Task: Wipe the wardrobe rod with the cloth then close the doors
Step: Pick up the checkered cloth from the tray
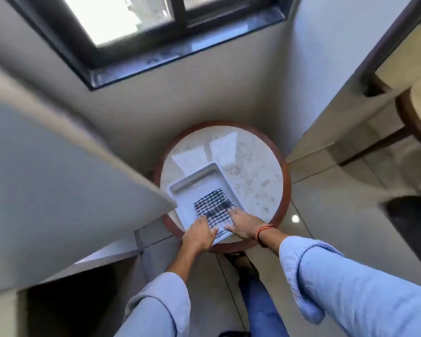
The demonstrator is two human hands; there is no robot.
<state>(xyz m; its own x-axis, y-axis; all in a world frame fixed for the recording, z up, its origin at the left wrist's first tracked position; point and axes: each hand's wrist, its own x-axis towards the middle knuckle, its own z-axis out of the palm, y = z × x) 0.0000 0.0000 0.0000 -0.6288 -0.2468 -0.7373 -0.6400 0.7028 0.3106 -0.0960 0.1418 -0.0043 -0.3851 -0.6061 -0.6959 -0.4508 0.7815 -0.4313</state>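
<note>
A black-and-white checked cloth (212,206) lies folded in a white tray (192,181) on a small round table (253,171). My left hand (199,233) rests on the cloth's near left corner, and my right hand (243,224) lies on its near right edge, fingers spread flat. Whether either hand grips the cloth is unclear. An open grey wardrobe door (58,171) juts in from the left, its corner just left of the tray. The wardrobe rod is out of sight.
The table has a marble top and a brown wooden rim. It stands in a corner under a dark-framed window (156,32). A second door or mirror panel (399,105) stands at the right. Tiled floor (326,215) surrounds the table.
</note>
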